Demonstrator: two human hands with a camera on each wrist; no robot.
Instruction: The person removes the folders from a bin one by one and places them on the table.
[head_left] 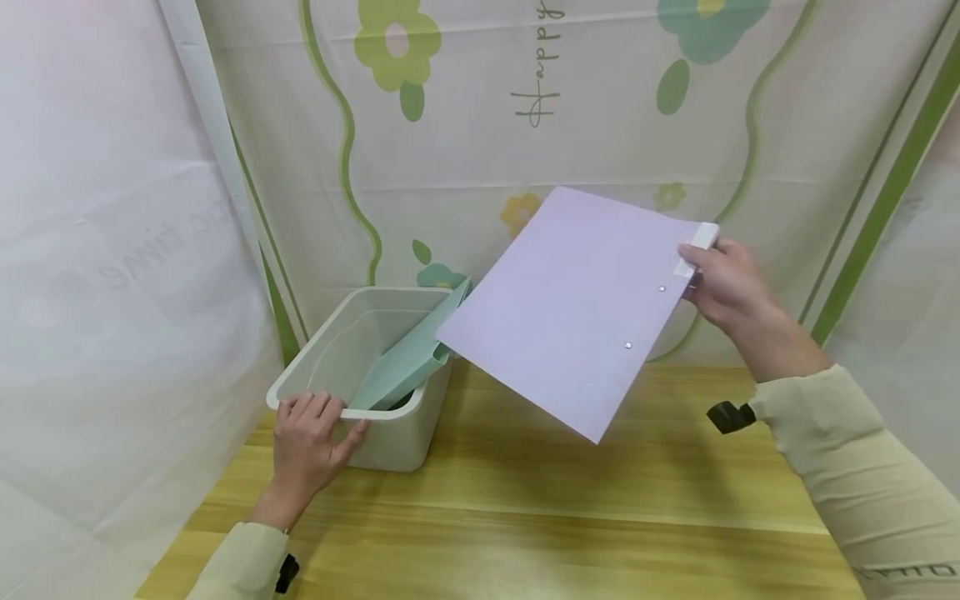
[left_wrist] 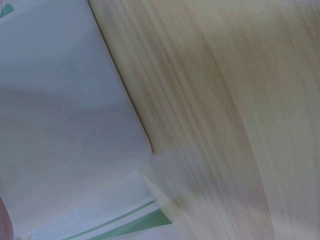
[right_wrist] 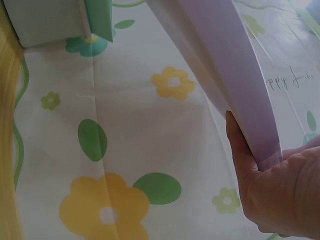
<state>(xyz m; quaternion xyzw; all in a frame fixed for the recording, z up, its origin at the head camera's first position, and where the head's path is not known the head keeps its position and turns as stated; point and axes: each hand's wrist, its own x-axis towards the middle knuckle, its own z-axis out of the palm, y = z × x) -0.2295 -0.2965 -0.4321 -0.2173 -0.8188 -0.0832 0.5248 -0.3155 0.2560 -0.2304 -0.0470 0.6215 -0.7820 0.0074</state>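
A purple file folder [head_left: 566, 308] with two small metal rivets and a white label is held up at a tilt above the table. My right hand [head_left: 731, 283] grips its right end at the label, with the thumb on the near face. In the right wrist view the folder's narrow edge [right_wrist: 245, 95] shows. At the left, a white plastic bin [head_left: 397, 437] stands on the table, with a mint green folder [head_left: 401, 362] leaning inside it. My left hand [head_left: 311, 442] holds the bin's near rim, fingers over the edge and thumb along the outside.
The wooden table [head_left: 510, 533] spreads beneath both hands. Behind it hangs a white cloth [head_left: 465, 150] printed with flowers and green lines; more cloth [head_left: 127, 333] hangs at the left side. The green folder's upper end sticks out past the bin's right rim.
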